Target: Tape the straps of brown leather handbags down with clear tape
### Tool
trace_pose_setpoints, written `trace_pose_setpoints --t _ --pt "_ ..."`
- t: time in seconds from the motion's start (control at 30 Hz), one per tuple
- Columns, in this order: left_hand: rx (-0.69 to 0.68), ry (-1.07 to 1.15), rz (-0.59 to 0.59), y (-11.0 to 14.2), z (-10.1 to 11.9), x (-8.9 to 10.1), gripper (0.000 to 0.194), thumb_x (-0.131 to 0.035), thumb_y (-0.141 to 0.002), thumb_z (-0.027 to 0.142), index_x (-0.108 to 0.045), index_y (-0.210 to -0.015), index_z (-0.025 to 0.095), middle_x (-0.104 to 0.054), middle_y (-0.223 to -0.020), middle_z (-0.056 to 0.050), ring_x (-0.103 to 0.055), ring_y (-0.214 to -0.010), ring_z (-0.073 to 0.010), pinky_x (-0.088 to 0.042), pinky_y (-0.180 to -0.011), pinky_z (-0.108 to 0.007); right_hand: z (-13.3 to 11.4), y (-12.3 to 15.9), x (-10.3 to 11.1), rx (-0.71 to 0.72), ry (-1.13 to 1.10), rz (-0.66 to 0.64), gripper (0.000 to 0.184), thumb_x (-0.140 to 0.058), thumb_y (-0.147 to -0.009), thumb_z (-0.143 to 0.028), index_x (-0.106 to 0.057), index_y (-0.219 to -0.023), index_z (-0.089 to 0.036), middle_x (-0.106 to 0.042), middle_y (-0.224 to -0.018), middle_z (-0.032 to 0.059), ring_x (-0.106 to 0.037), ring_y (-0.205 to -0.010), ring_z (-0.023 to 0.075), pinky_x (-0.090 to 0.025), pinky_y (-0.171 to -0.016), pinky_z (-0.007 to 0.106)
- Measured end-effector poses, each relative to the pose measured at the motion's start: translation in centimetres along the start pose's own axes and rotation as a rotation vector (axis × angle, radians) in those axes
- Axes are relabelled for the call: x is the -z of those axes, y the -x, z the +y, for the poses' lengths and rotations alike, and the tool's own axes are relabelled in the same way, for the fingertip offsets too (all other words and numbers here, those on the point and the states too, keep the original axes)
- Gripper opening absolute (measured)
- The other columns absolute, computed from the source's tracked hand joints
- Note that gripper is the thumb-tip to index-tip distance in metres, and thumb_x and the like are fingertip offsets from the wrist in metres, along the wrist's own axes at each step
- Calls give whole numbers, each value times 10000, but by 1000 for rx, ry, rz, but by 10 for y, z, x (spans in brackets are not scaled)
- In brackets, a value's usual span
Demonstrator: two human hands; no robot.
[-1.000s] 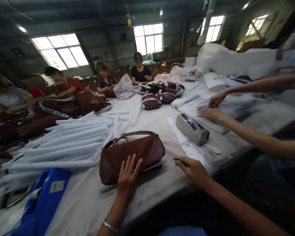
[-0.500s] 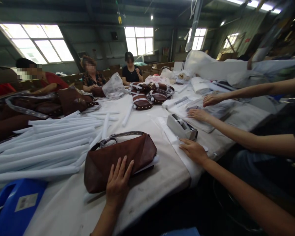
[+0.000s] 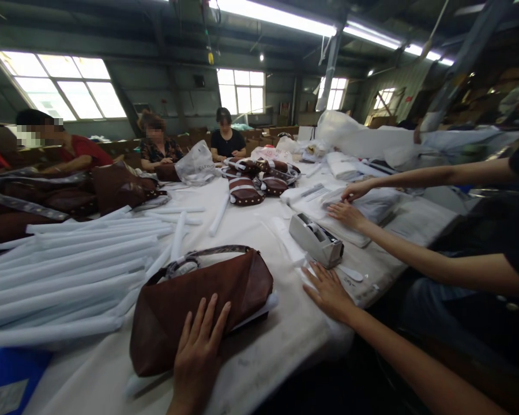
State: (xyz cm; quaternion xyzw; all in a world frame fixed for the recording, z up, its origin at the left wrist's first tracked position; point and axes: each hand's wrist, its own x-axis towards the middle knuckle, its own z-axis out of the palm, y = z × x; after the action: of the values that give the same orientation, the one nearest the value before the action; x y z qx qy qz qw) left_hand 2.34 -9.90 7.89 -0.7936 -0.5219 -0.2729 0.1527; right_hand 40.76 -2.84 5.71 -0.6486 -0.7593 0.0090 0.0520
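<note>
A brown leather handbag [image 3: 207,300] lies on the white-covered table, its strap [image 3: 216,251] in wrapping along the top edge. My left hand [image 3: 201,346] rests on the bag's near side, fingers spread and flat. White wrapping material shows under the bag's right end. My right hand [image 3: 328,291] lies with fingers spread on a thin white strip [image 3: 288,239], just in front of a grey tape dispenser [image 3: 315,239]. What lies beneath its palm is hidden. A white spoon-shaped piece [image 3: 350,273] lies to the right of that hand.
White rolls [image 3: 78,271] are heaped at the left, above a blue container [image 3: 12,374]. Brown bags [image 3: 246,190] sit mid-table. On the right, a co-worker's hands [image 3: 348,213] touch a stack of clear plastic bags [image 3: 372,210]. Several people sit across the table.
The view has tilted up a little. My right hand has slid over the white strip toward me, its fingers spreading. My left hand stays on the handbag. The co-worker's far hand has shifted left.
</note>
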Motion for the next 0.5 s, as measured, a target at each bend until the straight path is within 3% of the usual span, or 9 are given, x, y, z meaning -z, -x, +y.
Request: trace_pose_setpoints --t 0.17,0.33,0.5 --pt "2 8 15 -1 1 -1 832 -436 -728 21 -385 -1509 305 -372 -1588 -24 -324 -1472 -238 -161 -1253 -431 -13 -8 -5 -53 11 59 565 -364 -1007 -452 -422 -1506 -193 -324 -1593 163 -266 -1484 350 -271 -1170 579" --pt "-16 -5 26 0 -1 -3 821 -426 -736 17 -391 -1507 299 -390 -1578 -30 -329 -1470 -235 -159 -1254 -428 -10 -13 -16 29 -60 111 561 -362 -1011 -459 -455 -1486 -176 -329 -1588 172 -270 -1485 333 -280 -1183 539" --pt "-32 -27 61 1 -4 -8 784 -418 -763 31 -400 -1504 288 -413 -1565 -35 -335 -1467 -227 -160 -1254 -410 -9 -54 -14 98 -148 48 588 -356 -1008 -509 -399 -1518 -220 -261 -1622 117 -236 -1503 286 -227 -1213 501"
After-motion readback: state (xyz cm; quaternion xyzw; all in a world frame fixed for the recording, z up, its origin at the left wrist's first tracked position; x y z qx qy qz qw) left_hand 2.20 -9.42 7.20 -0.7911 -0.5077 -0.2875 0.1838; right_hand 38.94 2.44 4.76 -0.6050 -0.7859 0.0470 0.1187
